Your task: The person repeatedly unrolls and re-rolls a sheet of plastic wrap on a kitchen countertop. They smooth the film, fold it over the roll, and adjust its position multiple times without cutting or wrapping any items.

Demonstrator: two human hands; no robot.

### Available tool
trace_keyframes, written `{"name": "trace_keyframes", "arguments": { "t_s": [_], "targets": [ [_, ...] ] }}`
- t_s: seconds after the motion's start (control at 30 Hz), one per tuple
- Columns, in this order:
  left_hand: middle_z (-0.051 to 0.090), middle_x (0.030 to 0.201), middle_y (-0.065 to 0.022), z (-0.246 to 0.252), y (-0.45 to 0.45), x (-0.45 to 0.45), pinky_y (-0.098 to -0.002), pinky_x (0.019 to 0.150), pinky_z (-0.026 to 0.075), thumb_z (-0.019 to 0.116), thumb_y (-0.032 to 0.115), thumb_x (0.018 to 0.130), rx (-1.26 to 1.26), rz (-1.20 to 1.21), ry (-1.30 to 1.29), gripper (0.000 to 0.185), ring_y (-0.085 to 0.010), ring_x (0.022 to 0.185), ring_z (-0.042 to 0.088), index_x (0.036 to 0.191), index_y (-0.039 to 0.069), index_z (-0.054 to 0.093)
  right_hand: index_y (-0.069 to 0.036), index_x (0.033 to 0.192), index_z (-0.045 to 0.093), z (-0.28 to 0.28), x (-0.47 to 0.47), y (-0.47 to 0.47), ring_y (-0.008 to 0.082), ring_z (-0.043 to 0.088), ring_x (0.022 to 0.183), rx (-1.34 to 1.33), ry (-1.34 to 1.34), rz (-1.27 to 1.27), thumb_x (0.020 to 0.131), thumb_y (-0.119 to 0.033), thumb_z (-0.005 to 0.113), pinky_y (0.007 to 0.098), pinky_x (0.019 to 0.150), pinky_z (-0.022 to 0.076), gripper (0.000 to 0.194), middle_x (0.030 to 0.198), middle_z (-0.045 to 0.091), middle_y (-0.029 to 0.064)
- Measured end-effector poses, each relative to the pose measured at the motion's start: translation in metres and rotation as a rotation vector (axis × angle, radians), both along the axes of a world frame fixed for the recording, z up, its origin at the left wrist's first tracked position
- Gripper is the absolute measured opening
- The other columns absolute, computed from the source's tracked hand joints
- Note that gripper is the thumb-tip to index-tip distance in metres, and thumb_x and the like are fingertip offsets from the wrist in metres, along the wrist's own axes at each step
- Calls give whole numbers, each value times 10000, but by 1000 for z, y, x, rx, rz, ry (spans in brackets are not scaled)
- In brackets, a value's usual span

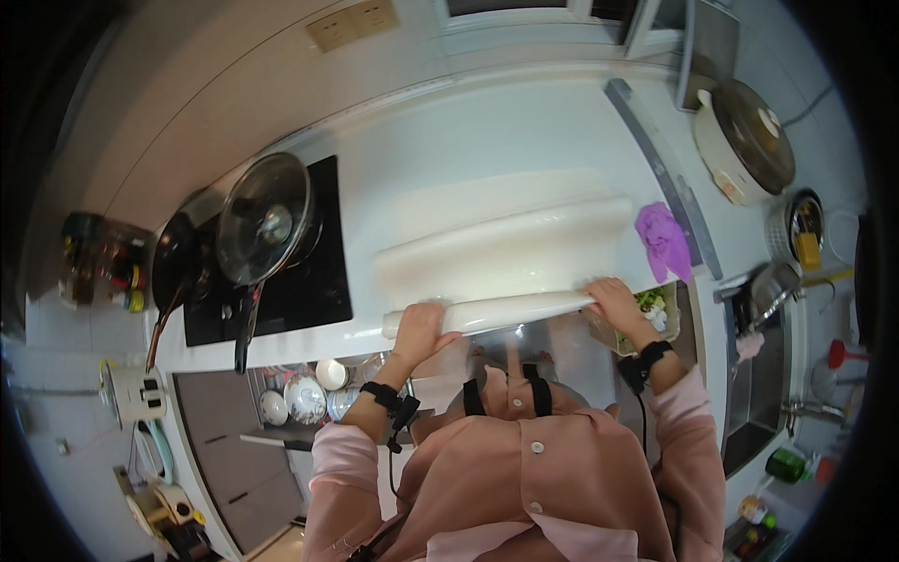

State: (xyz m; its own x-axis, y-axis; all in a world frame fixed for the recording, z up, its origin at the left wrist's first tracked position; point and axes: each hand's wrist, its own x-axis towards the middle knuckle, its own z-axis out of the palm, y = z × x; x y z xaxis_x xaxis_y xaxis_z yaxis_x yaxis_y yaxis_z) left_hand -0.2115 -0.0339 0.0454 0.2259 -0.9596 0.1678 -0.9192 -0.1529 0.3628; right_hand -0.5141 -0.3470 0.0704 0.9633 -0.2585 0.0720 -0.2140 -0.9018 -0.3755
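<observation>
A glossy whitish sheet (513, 242), perhaps a plastic mat or film, lies wavy on the white counter. Its near edge is curled into a roll (516, 314) along the counter's front edge. My left hand (421, 329) wraps over the roll near its left end, thumb pointing right. At the right end, my right hand (617, 303) grips the roll with the fingers over the top. A crumpled purple cloth or glove (664, 242) rests on the counter beyond my right hand.
Left, a lidded pan (267, 218) and a dark wok (173, 260) occupy the black cooktop (326, 281). Below, an open drawer holds bowls (305, 398). A bin with green scraps (673, 330) hangs near my right wrist. Further right are a grey strip (653, 154), a lidded pot (723, 154) and a sink (751, 400).
</observation>
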Motion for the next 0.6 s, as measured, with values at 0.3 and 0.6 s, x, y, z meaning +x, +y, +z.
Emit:
{"name": "trace_keyframes", "arguments": {
  "t_s": [0.3,0.6],
  "targets": [
    [621,1069,-82,2,-3,8,-426,929,401,658,360,861,156,-130,215,320,-291,1032,565,1038,94,645,-64,1037,586,-7,-27,7,371,590,874,185,146,-104,822,-269,703,459,774,460,319,950,610,156],
    [594,1003,-79,-3,-27,14,-435,946,322,683,410,825,200,28,105,383,-276,1022,539,1017,81,657,-53,1059,545,-13,-27,37,362,522,1027,-72,-224,-94,693,-142,766,467,905,415,438,1093,551,135]
  ]
}}
